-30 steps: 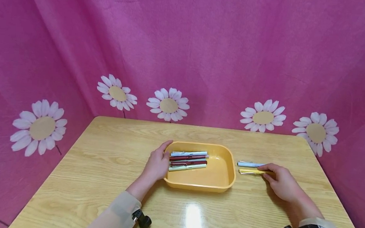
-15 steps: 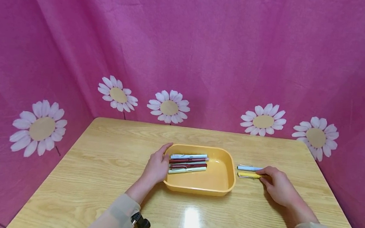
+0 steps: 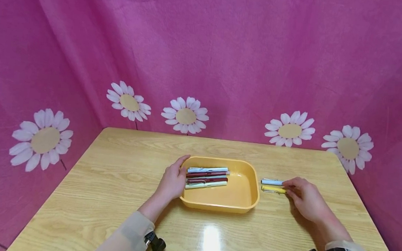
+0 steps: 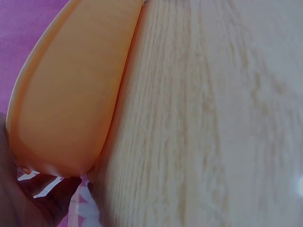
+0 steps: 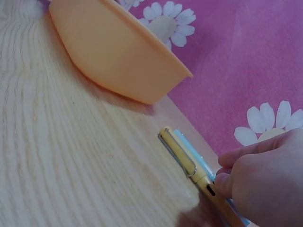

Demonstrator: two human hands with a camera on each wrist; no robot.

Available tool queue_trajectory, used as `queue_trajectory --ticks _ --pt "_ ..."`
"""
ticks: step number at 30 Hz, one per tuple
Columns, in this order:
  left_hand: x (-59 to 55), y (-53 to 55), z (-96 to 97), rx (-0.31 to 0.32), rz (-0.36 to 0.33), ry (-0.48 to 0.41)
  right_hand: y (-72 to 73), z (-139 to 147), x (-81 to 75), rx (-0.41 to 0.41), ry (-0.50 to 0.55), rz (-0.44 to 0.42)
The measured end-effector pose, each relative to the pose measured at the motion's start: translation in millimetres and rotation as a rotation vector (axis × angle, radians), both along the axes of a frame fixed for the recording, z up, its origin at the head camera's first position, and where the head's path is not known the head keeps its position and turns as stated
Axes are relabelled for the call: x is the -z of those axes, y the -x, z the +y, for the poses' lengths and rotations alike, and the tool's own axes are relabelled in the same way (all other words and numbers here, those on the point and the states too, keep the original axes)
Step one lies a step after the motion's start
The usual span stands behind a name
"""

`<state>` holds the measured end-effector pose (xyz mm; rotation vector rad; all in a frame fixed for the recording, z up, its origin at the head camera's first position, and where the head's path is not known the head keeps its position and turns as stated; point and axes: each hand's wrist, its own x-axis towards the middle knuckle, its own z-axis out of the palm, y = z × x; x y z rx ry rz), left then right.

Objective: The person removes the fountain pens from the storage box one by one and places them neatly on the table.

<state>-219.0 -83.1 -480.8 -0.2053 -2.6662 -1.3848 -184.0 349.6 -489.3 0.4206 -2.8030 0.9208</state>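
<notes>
While the left hand (image 3: 171, 182) grips the yellow tray (image 3: 241, 196) at its left end, fingers curled around the rim, the right hand (image 3: 309, 200) bends its nearly closed fingers at a light-blue pen (image 3: 271, 182) and yellow pen (image 3: 272, 189); whether they pinch either, I cannot tell. Both lie side by side on the worktop (image 3: 132, 155), right of the tray, which holds pale and dark-red pens (image 3: 207, 180).

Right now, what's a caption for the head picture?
Left hand holds tray of pens; right hand at blue pen and yellow pen.
</notes>
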Motion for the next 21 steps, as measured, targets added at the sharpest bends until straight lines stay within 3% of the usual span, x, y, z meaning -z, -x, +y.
queue_trajectory --ticks 13,21 --pt "-2.6 -2.2 0.4 0.004 -0.003 -0.002 -0.1 -9.4 -18.6 -0.024 0.016 0.038" --pt "-2.8 -2.0 0.3 -0.004 -0.023 -0.001 -2.1 -20.3 -35.2 -0.054 0.057 0.016"
